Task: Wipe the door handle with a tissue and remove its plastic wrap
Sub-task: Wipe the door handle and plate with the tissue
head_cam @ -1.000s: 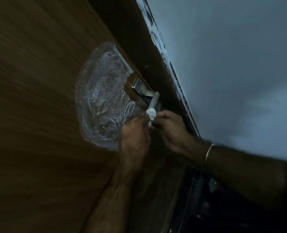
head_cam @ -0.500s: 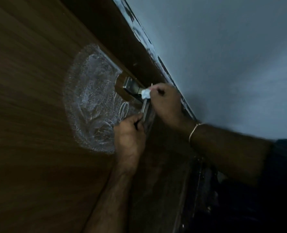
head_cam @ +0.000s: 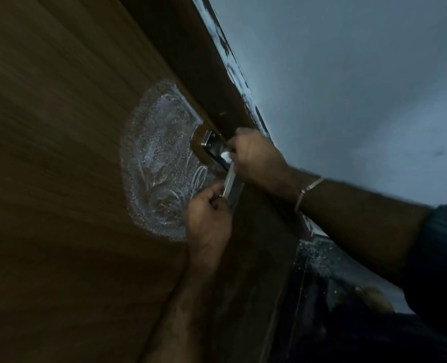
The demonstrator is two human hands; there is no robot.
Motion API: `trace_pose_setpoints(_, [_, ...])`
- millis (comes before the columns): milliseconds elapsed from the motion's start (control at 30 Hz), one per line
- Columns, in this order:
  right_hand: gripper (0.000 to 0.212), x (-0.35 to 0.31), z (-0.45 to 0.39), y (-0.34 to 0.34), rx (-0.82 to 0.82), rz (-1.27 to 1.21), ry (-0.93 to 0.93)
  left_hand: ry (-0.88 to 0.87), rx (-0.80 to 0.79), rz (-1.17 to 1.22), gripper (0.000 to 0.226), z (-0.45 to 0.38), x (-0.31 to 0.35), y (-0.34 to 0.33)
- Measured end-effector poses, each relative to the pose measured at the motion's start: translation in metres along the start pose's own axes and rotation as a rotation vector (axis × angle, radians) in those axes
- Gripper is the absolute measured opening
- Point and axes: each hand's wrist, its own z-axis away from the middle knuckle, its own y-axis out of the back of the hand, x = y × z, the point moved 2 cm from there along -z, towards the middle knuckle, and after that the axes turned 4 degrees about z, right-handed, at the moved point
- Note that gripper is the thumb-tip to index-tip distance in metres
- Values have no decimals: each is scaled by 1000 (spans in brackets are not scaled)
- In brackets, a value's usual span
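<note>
Against the brown door, mid-frame, his right hand pinches a tissue wiping the handle while his left hand grips its lower end, so peeling the wrap likely comes next.

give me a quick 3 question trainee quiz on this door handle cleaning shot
1. True or false: the right hand holds a white tissue against the door handle.
2. Which hand grips the handle's lower end? A) left hand B) right hand C) neither
3. Fill in: the frosted patterned patch lies on the wooden ____.

Key: 1 true; 2 A; 3 door
</note>
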Motion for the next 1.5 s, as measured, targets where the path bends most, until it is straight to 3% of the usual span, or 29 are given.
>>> trace_pose_setpoints(67, [17, -6, 28, 2, 45, -138, -38, 56, 13, 91, 37, 1, 2, 0])
trace_pose_setpoints(200, [12, -46, 81, -9, -203, -378, 53, 202, 0, 241, 56, 9, -3, 4])
trace_pose_setpoints(267, [8, -40, 83, -7, -223, -532, -134, 219, -9, 245, 59, 20, -9, 10])
trace_pose_setpoints(333, [12, -29, 79, 8, -270, -885, -401, 205, 15, 266, 47, 29, -14, 19])
trace_pose_setpoints(433, [21, -25, 81, 30, -435, -1348, -593, 231, -17, 537, 27, 34, -11, 28])
trace_pose_setpoints(500, [13, -29, 81, 41, -496, -1351, -562, 260, -121, 816, 21, 37, -1, 28])
trace_pose_setpoints(567, [7, -30, 79, 49, -489, -1255, -500, 252, -174, 919, 19, 38, 6, 27])
trace_pose_setpoints(700, [16, -25, 74, 62, -473, -1194, -504, 230, -102, 944, 9, 37, 8, 23])
trace_pose_setpoints(833, [15, -18, 73, 69, -507, -1474, -769, 201, -63, 917, 7, 32, 15, 24])
trace_pose_setpoints(933, [12, -16, 72, 73, -497, -1583, -805, 164, -67, 878, 5, 31, 21, 23])
trace_pose_setpoints(1000, [10, -16, 70, 80, -514, -1587, -714, 153, -74, 870, 6, 32, 23, 22])
trace_pose_setpoints(1100, [32, -8, 68, 88, -519, -1357, -486, 147, -69, 875, 11, 33, 24, 23])
trace_pose_setpoints(1200, [20, -5, 65, 94, -451, -1178, -364, 142, -90, 873, 15, 33, 26, 28])
trace_pose_setpoints(1367, [17, 2, 62, 97, -400, -1493, -424, 193, -198, 1010, 27, 33, 31, 36])
trace_pose_setpoints(1500, [19, 10, 66, 90, -373, -1760, -609, 126, -123, 994, 21, 29, 34, 40])
